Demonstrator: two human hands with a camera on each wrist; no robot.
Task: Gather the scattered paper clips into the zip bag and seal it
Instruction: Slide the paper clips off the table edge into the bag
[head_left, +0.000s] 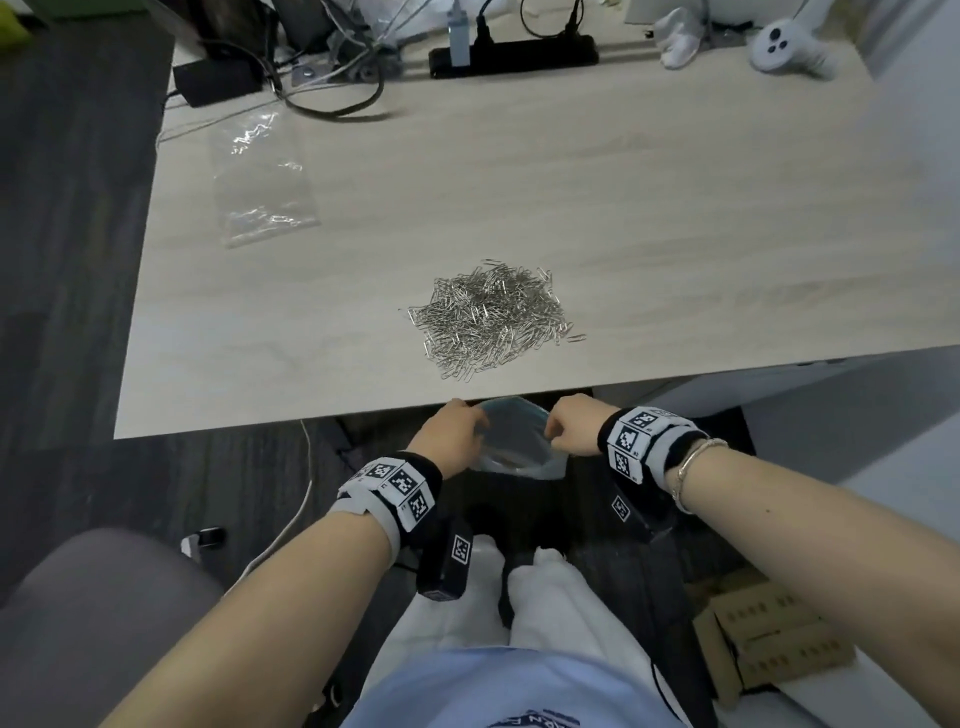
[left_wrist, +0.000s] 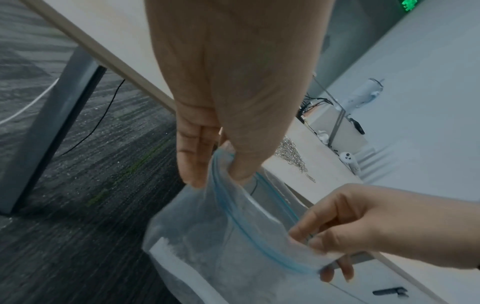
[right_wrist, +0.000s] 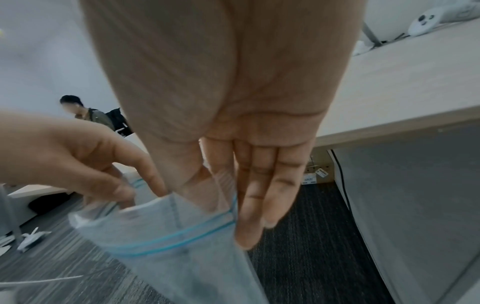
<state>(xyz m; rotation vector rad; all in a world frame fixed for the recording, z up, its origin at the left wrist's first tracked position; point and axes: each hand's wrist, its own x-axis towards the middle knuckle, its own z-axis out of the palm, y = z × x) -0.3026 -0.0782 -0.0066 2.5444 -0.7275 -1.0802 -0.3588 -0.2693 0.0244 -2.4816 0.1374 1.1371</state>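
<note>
Below, both hands pinch the zip bag (head_left: 514, 441) open.

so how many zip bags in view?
2: one zip bag held open by left hand and right hand below the desk edge; spare bag flat, desk's far left.

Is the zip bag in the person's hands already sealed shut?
No: the zip bag is held open, the left hand and right hand each pinching one end of its mouth, the blue zip strips apart.
</note>
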